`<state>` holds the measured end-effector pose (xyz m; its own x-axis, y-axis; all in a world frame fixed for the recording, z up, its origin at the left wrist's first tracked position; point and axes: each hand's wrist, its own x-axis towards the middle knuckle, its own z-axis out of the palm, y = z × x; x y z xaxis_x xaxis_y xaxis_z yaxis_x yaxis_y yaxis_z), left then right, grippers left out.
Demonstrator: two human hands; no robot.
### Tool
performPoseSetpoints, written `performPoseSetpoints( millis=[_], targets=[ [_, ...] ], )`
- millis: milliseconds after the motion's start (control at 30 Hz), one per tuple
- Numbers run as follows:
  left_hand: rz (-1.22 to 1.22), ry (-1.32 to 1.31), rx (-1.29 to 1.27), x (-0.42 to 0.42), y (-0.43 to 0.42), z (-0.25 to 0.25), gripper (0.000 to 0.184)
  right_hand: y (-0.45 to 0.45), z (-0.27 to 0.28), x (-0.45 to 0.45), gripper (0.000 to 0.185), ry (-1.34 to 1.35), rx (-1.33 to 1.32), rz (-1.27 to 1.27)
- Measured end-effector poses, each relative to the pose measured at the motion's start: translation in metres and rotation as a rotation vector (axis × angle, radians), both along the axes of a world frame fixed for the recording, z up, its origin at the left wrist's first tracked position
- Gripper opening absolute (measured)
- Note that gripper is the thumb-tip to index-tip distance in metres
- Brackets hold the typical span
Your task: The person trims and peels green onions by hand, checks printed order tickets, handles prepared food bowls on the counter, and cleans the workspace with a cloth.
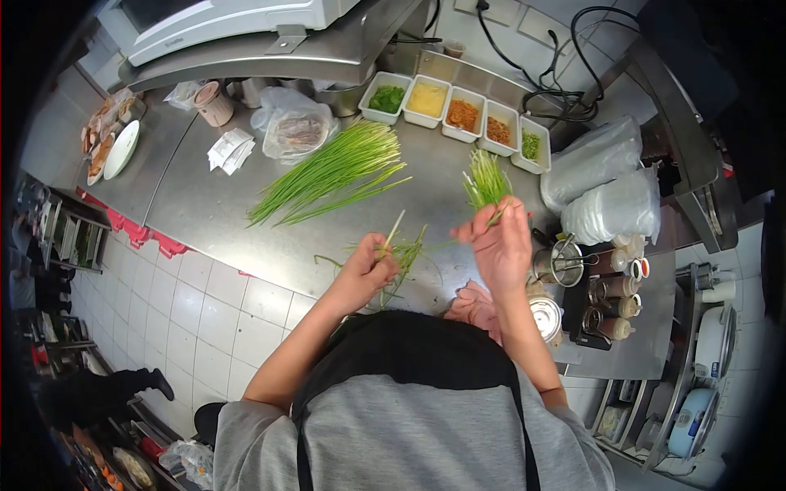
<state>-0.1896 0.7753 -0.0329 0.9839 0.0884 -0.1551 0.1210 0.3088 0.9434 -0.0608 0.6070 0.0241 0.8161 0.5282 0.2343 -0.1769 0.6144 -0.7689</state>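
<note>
My left hand [370, 263] is closed in a pinch round a thin green stalk whose pale end points up. Loose green trimmings [403, 266] lie on the steel table just beside and behind it. My right hand [501, 237] is raised over the table, its thumb and fingertips pressed together on a thin green piece. Directly beyond those fingertips lies a small bunch of green stalks [486, 178] with pale ends. A large pile of long green stalks [340, 170] is spread farther back, left of centre, touched by neither hand.
White containers [426, 101] of chopped foods line the back. Plastic-wrapped stacks [602, 176], a metal pot [560, 263] and sauce bottles [614, 286] stand right. A pink cloth [475, 308] lies near my body. A bagged bowl [296, 135] and white papers [231, 150] are left. Someone's leg [123, 383] shows lower left.
</note>
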Motion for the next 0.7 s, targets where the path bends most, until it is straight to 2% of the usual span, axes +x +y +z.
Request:
performPoseSetpoints(
  millis=[33,100,200,300,367,400,433,467,533,600,633,700],
  targets=[
    [0.032,-0.001,0.029,0.002,-0.001,-0.004,0.013,-0.001,0.001,-0.005,0.015,-0.036,0.067,0.064],
    [0.082,-0.003,0.088,0.005,0.000,-0.015,0.015,0.001,0.001,-0.021,0.015,-0.119,0.001,0.165],
    [0.179,-0.012,0.370,0.006,0.011,-0.050,0.012,0.004,0.014,-0.042,0.016,-0.288,-0.075,0.245],
    [0.149,0.076,0.278,-0.002,0.015,-0.047,0.008,0.000,0.014,0.005,0.016,-0.124,-0.533,0.201],
    [0.135,0.116,0.259,-0.004,0.015,-0.042,0.008,0.000,-0.029,0.056,0.018,-0.313,-0.706,-0.125],
    [0.135,0.138,0.250,-0.005,0.015,-0.040,0.010,-0.008,-0.049,0.086,0.020,-0.508,-0.953,-0.222],
    [0.131,0.135,0.233,-0.007,0.015,-0.039,0.011,-0.011,-0.037,0.092,0.028,-0.360,-1.129,-0.169],
    [0.132,0.133,0.217,-0.006,0.015,-0.037,0.012,-0.012,-0.054,0.101,0.037,-0.809,-1.338,-0.405],
    [0.133,0.118,0.127,-0.001,0.016,-0.031,0.013,-0.013,-0.067,0.096,0.038,-1.433,-1.429,-0.814],
    [0.115,0.101,-0.027,0.004,0.012,-0.021,0.013,-0.002,-0.060,0.074,0.036,-1.053,-1.140,-0.242],
    [0.132,0.087,-0.020,0.007,0.010,-0.021,0.012,0.005,-0.058,0.059,0.035,-0.846,-0.984,0.018],
    [0.118,0.058,-0.008,0.013,0.006,-0.019,0.012,0.021,-0.060,0.019,0.024,-0.171,-0.753,0.343]
  ],
)
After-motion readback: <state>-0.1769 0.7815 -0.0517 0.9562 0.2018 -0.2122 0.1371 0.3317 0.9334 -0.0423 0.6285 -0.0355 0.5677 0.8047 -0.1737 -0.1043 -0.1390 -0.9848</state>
